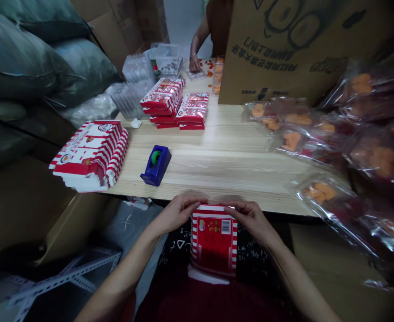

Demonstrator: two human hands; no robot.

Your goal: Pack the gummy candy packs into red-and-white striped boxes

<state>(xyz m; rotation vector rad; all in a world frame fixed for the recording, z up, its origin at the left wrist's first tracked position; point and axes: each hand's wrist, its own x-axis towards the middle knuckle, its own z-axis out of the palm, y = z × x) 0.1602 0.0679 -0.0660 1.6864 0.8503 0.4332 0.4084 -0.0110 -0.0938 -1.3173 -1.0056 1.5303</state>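
Pale wood-grain tabletop (224, 156) stretches ahead of me, with a big cardboard carton (284, 49) standing at its far right and grey sacks (32, 58) piled off to the left. A blue tape dispenser (156, 164) sits near the front edge, flat striped cartons (91, 154) fan out at the left corner, and filled boxes (177, 103) are stacked further back, where another person's hand (194, 62) works. Both my forearms angle inward over my lap. My left hand (177, 213) and right hand (250, 217) each pinch a top corner of the red striped box (213, 241), held upright just below the table's edge.
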